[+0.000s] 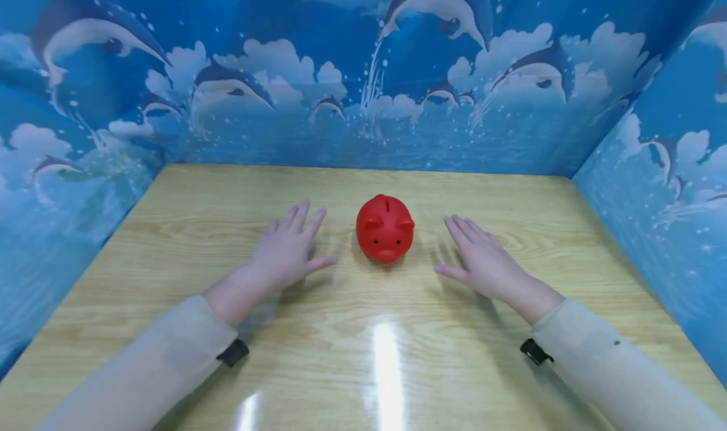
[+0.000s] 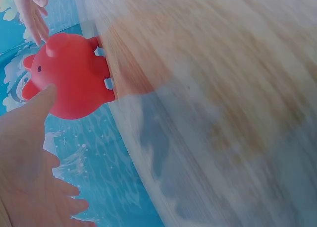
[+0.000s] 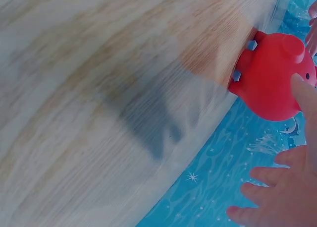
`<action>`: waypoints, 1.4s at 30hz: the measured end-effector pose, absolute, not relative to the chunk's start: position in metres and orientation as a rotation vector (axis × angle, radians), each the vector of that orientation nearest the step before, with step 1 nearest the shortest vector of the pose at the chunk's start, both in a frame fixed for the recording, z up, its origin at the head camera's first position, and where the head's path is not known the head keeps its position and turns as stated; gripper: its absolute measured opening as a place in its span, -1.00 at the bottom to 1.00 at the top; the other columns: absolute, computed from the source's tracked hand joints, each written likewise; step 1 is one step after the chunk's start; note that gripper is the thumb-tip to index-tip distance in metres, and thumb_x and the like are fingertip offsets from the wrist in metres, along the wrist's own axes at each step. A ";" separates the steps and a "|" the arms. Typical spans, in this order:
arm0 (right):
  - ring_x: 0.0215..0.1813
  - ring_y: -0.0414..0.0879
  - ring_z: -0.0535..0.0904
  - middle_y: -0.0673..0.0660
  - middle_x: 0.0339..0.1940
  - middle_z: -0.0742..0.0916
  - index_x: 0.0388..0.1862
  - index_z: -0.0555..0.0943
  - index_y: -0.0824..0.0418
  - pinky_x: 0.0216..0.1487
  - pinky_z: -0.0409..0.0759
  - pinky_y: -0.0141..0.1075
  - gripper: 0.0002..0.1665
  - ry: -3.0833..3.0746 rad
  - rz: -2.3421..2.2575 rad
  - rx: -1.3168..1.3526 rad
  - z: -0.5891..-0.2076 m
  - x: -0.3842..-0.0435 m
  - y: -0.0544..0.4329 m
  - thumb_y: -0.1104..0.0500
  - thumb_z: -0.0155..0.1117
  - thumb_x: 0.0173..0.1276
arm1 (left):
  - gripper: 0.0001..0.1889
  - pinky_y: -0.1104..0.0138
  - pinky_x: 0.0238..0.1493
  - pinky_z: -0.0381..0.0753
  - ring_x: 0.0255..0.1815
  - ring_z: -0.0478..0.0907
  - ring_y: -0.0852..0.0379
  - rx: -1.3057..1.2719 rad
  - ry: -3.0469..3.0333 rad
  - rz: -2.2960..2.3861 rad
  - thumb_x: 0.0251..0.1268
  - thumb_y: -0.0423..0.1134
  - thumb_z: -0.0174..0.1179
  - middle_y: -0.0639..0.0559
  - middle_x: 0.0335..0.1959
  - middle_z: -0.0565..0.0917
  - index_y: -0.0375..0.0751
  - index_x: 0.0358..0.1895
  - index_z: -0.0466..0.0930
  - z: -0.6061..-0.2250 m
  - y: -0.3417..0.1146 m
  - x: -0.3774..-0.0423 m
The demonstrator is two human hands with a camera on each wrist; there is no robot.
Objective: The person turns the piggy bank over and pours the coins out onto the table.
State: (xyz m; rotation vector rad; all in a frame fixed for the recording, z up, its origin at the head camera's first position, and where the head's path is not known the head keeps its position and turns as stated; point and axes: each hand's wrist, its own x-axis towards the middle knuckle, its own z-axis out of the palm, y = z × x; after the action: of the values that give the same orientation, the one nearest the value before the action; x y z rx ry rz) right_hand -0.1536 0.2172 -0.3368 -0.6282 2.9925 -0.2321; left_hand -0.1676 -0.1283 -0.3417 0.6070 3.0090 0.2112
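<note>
A round red piggy bank stands upright on the wooden table, its snout toward me and the coin slot on top. To its left my left hand is held over the table, fingers straight and spread, thumb toward the pig. On the other side my right hand mirrors it, fingers straight and thumb pointing inward. Both hands are apart from the piggy bank in the head view. From the left wrist, the thumb overlaps the piggy bank; its short legs meet the tabletop. The right wrist view shows the piggy bank behind the thumb.
The light wooden table has bright glare streaks near its front. A blue curtain printed with dolphins and clouds rises behind the table and along both sides. Small black devices sit at the cuffs of the pale sleeves.
</note>
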 end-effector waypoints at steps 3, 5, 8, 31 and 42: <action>0.45 0.27 -0.06 0.33 0.46 0.09 0.49 -0.08 0.31 0.34 -0.02 0.18 0.10 2.987 -0.257 -0.637 -0.335 -0.153 0.215 -0.22 0.22 0.24 | -0.02 -0.22 0.28 -0.03 0.45 -0.24 -0.27 0.611 2.997 0.235 0.17 0.37 -0.02 -0.27 0.47 -0.22 -0.07 0.50 -0.24 -0.342 -0.126 -0.168; 0.44 0.27 -0.04 0.33 0.47 0.10 0.48 -0.07 0.31 0.33 0.00 0.19 0.10 2.985 -0.272 -0.646 -0.334 -0.153 0.214 -0.22 0.23 0.23 | -0.01 -0.21 0.29 -0.01 0.45 -0.23 -0.26 0.612 2.984 0.249 0.17 0.38 -0.03 -0.26 0.48 -0.22 -0.05 0.50 -0.25 -0.343 -0.125 -0.168; 0.44 0.26 -0.02 0.31 0.47 0.10 0.49 -0.07 0.30 0.32 0.03 0.19 0.10 2.975 -0.308 -0.655 -0.334 -0.152 0.212 -0.20 0.25 0.22 | -0.01 -0.20 0.28 0.01 0.45 -0.19 -0.25 0.615 2.960 0.314 0.17 0.37 0.00 -0.25 0.48 -0.21 -0.06 0.50 -0.24 -0.344 -0.123 -0.169; 0.44 0.20 0.03 0.26 0.47 0.12 0.49 -0.08 0.28 0.35 0.08 0.08 0.08 2.909 -0.519 -0.670 -0.337 -0.160 0.201 -0.12 0.28 0.24 | 0.02 -0.09 0.31 0.09 0.47 -0.15 -0.09 0.538 2.689 0.815 0.12 0.40 0.01 -0.10 0.50 -0.15 0.00 0.50 -0.28 -0.343 -0.107 -0.179; 0.44 0.17 0.05 0.25 0.48 0.12 0.50 -0.13 0.26 0.35 0.12 0.05 0.08 2.871 -0.602 -0.665 -0.339 -0.163 0.197 -0.10 0.27 0.26 | -0.05 -0.04 0.29 0.19 0.46 -0.09 -0.07 0.505 2.500 1.061 0.21 0.23 0.09 -0.01 0.50 -0.11 0.03 0.50 -0.29 -0.346 -0.098 -0.186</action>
State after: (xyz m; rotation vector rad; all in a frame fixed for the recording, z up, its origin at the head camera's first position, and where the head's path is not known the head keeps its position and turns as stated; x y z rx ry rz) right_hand -0.1627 0.1970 -0.3390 -0.6647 2.8710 -0.6022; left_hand -0.1859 -0.0980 -0.3456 0.5049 2.4999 1.0610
